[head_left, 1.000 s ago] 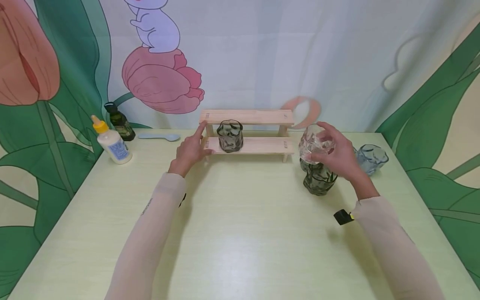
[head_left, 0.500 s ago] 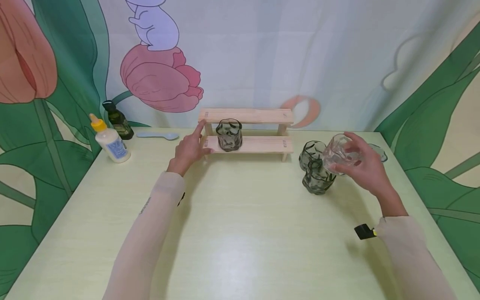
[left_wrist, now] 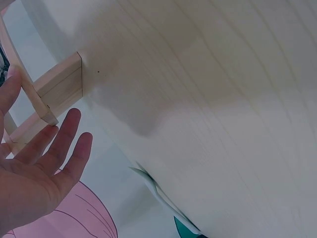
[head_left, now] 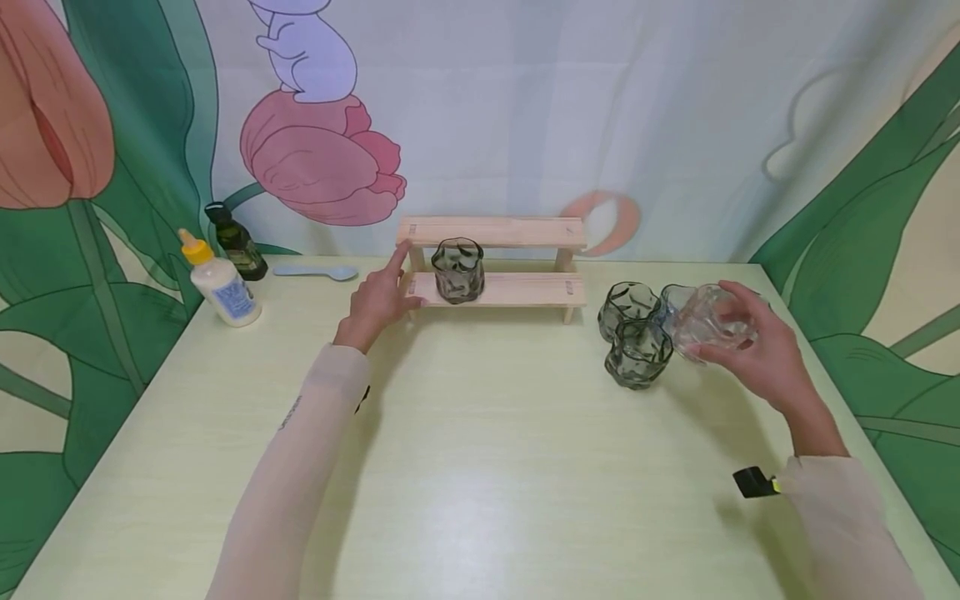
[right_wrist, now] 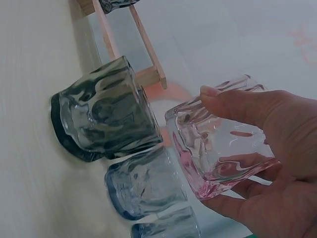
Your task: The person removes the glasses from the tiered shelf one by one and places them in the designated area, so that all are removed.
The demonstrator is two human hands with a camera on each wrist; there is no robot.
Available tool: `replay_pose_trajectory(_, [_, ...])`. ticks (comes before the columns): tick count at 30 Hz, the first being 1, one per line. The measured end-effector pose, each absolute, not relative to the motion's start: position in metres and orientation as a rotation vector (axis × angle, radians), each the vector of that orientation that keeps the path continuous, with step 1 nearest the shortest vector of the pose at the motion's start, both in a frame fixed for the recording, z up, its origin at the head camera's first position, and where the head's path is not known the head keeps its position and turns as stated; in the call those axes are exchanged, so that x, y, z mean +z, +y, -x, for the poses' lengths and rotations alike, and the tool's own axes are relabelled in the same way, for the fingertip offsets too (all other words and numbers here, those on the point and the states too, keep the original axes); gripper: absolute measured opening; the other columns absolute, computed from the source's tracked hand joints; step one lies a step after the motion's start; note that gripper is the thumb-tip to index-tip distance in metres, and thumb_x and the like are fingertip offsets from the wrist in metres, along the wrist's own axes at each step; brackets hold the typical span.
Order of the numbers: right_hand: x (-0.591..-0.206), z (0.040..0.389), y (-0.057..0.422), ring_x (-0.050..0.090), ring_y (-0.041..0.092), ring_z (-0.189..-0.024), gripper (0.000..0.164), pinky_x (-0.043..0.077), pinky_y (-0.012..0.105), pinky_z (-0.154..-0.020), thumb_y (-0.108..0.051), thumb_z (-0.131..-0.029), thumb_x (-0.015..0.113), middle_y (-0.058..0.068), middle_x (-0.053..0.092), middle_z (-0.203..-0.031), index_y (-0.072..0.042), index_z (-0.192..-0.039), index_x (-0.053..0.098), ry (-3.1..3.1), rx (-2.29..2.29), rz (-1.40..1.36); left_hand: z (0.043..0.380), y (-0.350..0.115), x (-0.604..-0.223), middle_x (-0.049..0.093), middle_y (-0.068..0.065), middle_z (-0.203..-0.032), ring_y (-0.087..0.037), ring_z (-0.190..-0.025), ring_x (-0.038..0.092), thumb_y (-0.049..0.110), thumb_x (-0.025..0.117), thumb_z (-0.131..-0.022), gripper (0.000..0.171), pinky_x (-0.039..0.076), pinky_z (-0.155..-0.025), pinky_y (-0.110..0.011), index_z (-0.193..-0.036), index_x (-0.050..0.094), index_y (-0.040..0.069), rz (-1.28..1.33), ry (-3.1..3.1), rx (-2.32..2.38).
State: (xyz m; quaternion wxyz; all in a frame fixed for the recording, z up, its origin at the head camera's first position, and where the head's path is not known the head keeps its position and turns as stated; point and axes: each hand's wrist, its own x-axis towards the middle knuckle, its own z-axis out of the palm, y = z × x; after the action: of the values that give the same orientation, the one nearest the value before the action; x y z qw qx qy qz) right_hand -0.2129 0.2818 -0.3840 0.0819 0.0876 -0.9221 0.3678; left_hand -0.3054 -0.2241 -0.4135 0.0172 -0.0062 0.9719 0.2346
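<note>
My right hand [head_left: 776, 362] grips a clear, pink-tinted glass [right_wrist: 223, 139] with a wavy wall, thumb on one side and fingers on the other. In the right wrist view the glass is tilted and held above the table. Beside it stand grey glasses [head_left: 637, 362] and two blue glasses [right_wrist: 148, 183], partly hidden behind the pink one in the head view. My left hand [head_left: 377, 300] touches the left end of a two-tier wooden shelf [head_left: 525, 289], its fingers extended in the left wrist view. One grey glass [head_left: 459, 271] stands on the lower tier.
At the back left of the table [head_left: 450, 467] are a white glue bottle [head_left: 232, 296] with a yellow cap, a dark green bottle [head_left: 238, 243] and a pale blue spoon [head_left: 315, 272]. A printed curtain [head_left: 487, 108] hangs right behind the table.
My right hand has carried the pink glass right and lower, from above the grey glasses to over the blue ones. My left hand has stayed at the shelf's left end.
</note>
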Motion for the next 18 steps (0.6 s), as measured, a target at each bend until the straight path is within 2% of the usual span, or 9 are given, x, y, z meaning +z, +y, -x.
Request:
replay_pose_trajectory(4, [-0.391,0.21,0.288,0.048,0.031,-0.11,0.091,0.043,0.013,-0.066,-0.022,-0.083,0.083,0.019,0.055,-0.128,-0.023,-0.157,0.03,-2.766,1.107,-0.253,0.306,-0.224,-0.415,0.055,-0.014,-0.144,-0.039,-0.099,0.061,0.034,0.077,-0.088,0.101,0.05,-0.082,-0.054,-0.159,0.004,0.04,0.022,3.022,0.728])
replay_pose_trajectory(10, [-0.407,0.209,0.294,0.051,0.033,-0.11,0.093,0.044,0.017,-0.068,-0.026,-0.083,0.084,0.019,0.055,-0.127,-0.02,-0.157,0.029,-2.793,1.104,-0.237,0.306,-0.223,-0.414,0.054,-0.014,-0.145,-0.039,-0.102,0.061,0.033,0.077,-0.088,0.101,0.05,-0.086,-0.056,-0.158,0.005,0.04,0.037,3.011,0.735])
replay_pose_trajectory(18, [-0.426,0.212,0.295,0.047,0.024,-0.107,0.091,0.044,0.013,-0.069,-0.019,-0.084,0.082,0.02,0.055,-0.125,-0.017,-0.157,0.029,-2.784,1.132,-0.302,0.306,-0.223,-0.413,0.053,-0.014,-0.146,-0.04,-0.104,0.061,0.033,0.077,-0.089,0.101,0.049,-0.087,-0.057,-0.159,0.004,0.04,0.038,3.002,0.746])
